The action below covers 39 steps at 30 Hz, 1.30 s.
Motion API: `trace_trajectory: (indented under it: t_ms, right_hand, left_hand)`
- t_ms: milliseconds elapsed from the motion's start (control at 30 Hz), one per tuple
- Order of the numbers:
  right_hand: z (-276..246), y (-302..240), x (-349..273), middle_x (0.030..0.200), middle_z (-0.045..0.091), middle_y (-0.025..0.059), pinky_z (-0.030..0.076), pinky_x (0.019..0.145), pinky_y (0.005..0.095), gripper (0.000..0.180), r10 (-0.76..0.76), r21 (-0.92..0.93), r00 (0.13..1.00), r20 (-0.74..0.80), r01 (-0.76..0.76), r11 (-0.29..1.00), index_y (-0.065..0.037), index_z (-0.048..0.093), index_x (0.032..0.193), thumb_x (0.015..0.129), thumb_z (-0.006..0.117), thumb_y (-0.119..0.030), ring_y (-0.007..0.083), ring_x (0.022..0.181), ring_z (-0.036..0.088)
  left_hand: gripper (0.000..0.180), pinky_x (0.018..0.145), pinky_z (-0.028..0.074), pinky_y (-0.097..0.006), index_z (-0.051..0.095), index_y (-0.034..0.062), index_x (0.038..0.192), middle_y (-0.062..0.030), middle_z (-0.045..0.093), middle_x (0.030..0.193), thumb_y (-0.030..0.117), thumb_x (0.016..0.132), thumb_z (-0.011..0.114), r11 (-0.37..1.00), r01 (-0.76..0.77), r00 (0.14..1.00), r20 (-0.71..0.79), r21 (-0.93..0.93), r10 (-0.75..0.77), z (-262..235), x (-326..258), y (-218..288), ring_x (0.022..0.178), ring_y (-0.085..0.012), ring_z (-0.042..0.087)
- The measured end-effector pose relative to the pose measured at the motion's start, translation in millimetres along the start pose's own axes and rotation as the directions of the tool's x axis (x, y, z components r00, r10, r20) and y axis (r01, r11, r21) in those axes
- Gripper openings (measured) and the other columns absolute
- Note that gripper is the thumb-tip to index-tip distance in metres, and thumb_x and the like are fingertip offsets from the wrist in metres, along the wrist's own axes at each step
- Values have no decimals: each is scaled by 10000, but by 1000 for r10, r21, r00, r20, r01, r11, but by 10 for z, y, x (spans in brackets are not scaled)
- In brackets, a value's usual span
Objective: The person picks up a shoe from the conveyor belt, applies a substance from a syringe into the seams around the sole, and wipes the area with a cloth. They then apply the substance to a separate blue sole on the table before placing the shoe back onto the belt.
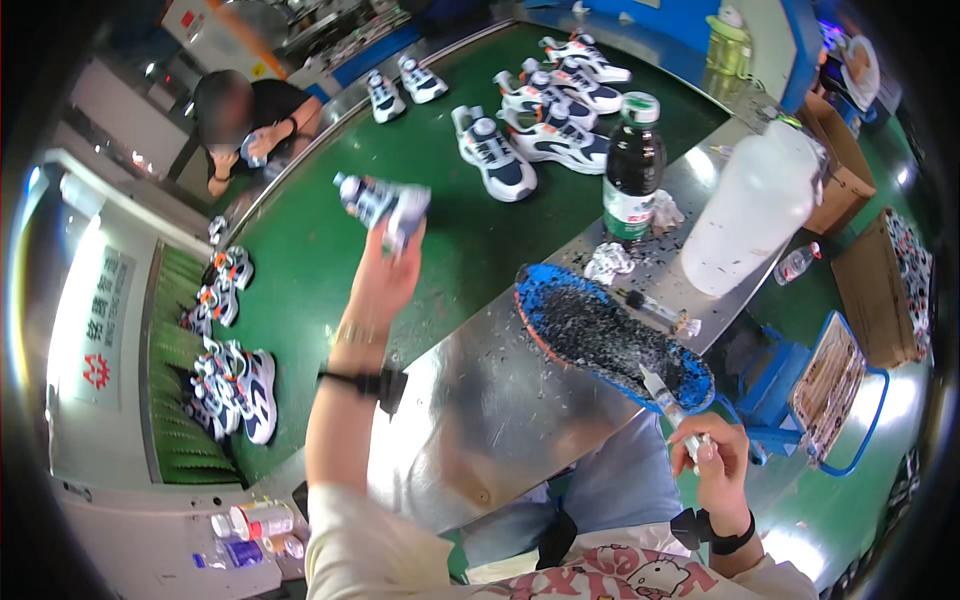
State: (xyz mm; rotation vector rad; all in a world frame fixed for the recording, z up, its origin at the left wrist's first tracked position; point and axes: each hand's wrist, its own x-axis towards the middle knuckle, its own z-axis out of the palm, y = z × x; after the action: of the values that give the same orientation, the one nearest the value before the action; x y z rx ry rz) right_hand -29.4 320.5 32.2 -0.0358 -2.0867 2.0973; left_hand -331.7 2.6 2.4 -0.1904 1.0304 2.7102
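Note:
My left hand (388, 268) reaches out over the green belt, its fingers closed on a small white and navy sneaker (372, 200), which is slightly blurred. In my right hand (715, 455) is a white syringe (662, 392) with a slim tip, pointing up and left. Its tip is over the near end of a blue insole (560, 300) strewn with black crumbs; I cannot tell whether it touches. The insole lies on the metal ledge (480, 400) in front of me. Beside it is a second, dark-stained syringe (645, 305).
Several sneakers (495, 155) stand on the green belt (300, 300), others along its left side (235, 390). A dark bottle (633, 170), a big white jug (750, 210) and crumpled tissue (608, 262) occupy the ledge. A person (250, 120) sits across; a blue stool (815, 390) stands right.

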Motion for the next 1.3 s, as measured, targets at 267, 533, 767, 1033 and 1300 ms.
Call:
trace_trajectory:
  t_ms: [267, 533, 767, 1033, 1300]
  right_hand:
    - [80, 80, 199, 556, 531, 50, 332, 472, 215, 442, 15, 55, 1000, -2, -15, 998, 14, 575, 819, 925, 347, -349, 85, 499, 488]
    - [205, 56, 165, 532, 453, -14, 239, 445, 214, 461, 209, -144, 978, -24, -211, 967, 18, 581, 708, 942, 346, -303, 21, 494, 342]
    - [405, -121, -30, 539, 430, -39, 214, 429, 194, 482, 152, -164, 984, -89, -164, 973, -16, 602, 713, 945, 341, -347, 1, 475, 325]
    - [689, -457, -209, 469, 484, 55, 207, 354, 263, 744, -262, 341, 901, 346, 140, 930, -2, 600, 632, 881, 175, -559, 116, 384, 301]
    - [845, -496, -177, 384, 443, 22, 218, 356, 271, 712, -323, 452, 855, 406, 119, 884, -108, 583, 493, 886, 199, -561, 153, 358, 312]
  left_hand:
    - [452, 779, 490, -281, 388, 42, 1258, -59, 511, 1194, 249, 861, 456, 943, 234, 821, -567, 235, -62, -84, -3698, -646, 1040, -150, 532]
    - [231, 658, 446, -222, 544, -29, 986, -65, 600, 896, 168, 902, 458, 710, -92, 575, -545, 698, 611, -742, -4216, -447, 772, -107, 579]
    - [447, 761, 461, -307, 445, -55, 1125, -155, 578, 964, 293, 859, 529, 356, -497, 593, 10, 791, 805, -196, -3141, -371, 857, -208, 572]
    - [535, 721, 460, -263, 541, -94, 990, -131, 592, 900, 273, 659, 747, 297, -698, 686, 489, 652, 538, 303, -2842, -375, 808, -170, 582]
    - [578, 704, 458, -254, 550, -102, 998, -148, 603, 899, 236, 593, 785, 199, -750, 639, 613, 631, 464, 317, -2758, -373, 789, -175, 589]
